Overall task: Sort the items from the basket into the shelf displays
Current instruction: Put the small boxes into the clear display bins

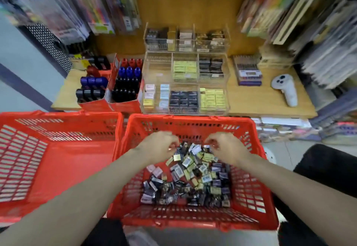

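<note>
— Where are the hands?
— Both over the basket [193, 122] — left hand [158, 146] and right hand [226, 147], forearms bare, reaching in side by side.
— Fingers?
— Curled downward, tips pinched; any hold is too blurred to tell.

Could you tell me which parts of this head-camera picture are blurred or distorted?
In the head view, the hanging packets at the upper edges are smeared; straight lines bow from the wide lens; the acrylic display is fairly sharp; both hands in the red basket are slightly soft.
</note>
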The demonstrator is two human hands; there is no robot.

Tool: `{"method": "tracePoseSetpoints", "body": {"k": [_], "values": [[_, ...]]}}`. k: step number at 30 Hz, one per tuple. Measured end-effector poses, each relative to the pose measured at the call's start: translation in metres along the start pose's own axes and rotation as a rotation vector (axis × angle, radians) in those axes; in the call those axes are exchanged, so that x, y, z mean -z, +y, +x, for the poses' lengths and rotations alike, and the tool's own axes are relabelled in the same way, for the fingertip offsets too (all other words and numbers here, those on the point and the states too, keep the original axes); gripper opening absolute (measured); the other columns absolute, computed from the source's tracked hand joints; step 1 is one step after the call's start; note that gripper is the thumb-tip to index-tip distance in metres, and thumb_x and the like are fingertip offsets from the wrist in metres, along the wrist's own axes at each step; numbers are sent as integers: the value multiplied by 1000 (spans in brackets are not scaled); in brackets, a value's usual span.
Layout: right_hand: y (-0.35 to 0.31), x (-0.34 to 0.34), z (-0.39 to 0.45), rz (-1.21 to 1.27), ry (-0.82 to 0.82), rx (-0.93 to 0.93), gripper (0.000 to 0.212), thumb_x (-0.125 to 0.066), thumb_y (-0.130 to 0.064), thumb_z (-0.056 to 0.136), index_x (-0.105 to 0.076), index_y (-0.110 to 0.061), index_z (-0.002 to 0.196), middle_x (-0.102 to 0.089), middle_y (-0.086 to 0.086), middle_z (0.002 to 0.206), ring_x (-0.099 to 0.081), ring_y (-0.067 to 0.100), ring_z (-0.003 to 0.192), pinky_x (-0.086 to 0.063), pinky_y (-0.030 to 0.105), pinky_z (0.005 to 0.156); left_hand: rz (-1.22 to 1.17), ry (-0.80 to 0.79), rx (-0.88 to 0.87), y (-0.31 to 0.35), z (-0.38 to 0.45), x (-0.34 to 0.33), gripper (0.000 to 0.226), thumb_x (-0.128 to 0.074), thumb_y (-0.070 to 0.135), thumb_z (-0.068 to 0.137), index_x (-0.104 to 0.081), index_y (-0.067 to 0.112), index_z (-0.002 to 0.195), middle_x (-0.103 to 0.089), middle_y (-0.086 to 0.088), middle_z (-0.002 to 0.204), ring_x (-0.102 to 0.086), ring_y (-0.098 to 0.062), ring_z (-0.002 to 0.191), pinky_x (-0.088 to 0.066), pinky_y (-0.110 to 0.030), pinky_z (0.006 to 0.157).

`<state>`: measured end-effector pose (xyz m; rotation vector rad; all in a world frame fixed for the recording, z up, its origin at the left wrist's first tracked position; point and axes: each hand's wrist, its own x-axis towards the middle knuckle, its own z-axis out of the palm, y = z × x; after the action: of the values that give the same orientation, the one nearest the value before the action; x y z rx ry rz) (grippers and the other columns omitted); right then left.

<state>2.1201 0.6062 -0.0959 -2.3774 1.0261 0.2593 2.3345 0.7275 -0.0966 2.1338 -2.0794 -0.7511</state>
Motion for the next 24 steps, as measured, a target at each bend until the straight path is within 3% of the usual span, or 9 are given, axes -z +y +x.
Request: {"method": "tracePoseSetpoints", "body": {"k": [3,6,8,11,12,15,16,19,24], "values": [[19,-35,-3,87,-107,-165,27,-57,-16,95,-66,-17,120,-70,5,116,-67,21,94,-47,21,76,-206,-193,191,-4,2,-43,24,-63,21,94,-67,11,116,-68,-9,112,-64,-27,105,-50,-33,88],[36,-66,2,131,-192,-233,30,-56,-18,98,-60,-12,127,-61,11,129,-53,12,65,-38,18,55,-352,-232,335,-5,12,-80,30,-63,23,95,-62,11,123,-65,-10,117,-64,-28,102,-51,-35,88],[42,-79,12,146,-219,-256,33,-57,-17,98,-57,-13,131,-57,11,135,-59,17,76,-46,25,62,-391,-250,392,-7,25,-98,33,-61,26,96,-57,17,128,-61,-11,127,-64,-26,99,-51,-34,85],[50,-96,34,150,-195,-228,46,-56,-7,96,-49,-18,140,-62,12,128,-66,26,101,-57,36,83,-465,-232,463,-12,53,-116,44,-59,26,97,-47,20,139,-52,-9,142,-64,-25,103,-50,-29,82],[51,-103,43,130,-176,-193,52,-55,-3,94,-47,-19,142,-58,11,133,-64,27,110,-55,37,91,-475,-223,482,-14,61,-121,49,-59,26,98,-43,21,143,-49,-9,146,-65,-22,102,-50,-26,80],[53,-125,69,2,-106,-51,73,-54,11,85,-38,-22,148,-38,3,152,-48,27,130,-44,35,107,-528,-193,522,-21,79,-135,53,-60,25,97,-39,25,146,-49,-7,145,-61,-9,73,-45,-15,57],[54,-133,78,-59,-94,0,79,-56,13,83,-35,-22,150,-33,2,155,-42,28,135,-40,37,110,-543,-184,520,-23,82,-139,52,-60,25,97,-40,25,145,-53,-6,141,-61,-10,74,-48,-16,59],[54,-148,101,-267,-66,131,78,-61,5,84,-30,-20,151,-28,3,155,-37,29,137,-32,42,113,-575,-183,518,-32,80,-152,50,-62,23,96,-44,21,143,-58,-6,137,-62,-18,108,-50,-22,80],[56,-163,110,-365,-116,112,80,-60,13,78,-30,-11,148,-30,11,151,-35,31,134,-41,39,105,-687,-112,541,-47,64,-164,32,-60,16,98,-55,20,129,-61,-3,128,-63,-20,104,-56,-34,86]]}}
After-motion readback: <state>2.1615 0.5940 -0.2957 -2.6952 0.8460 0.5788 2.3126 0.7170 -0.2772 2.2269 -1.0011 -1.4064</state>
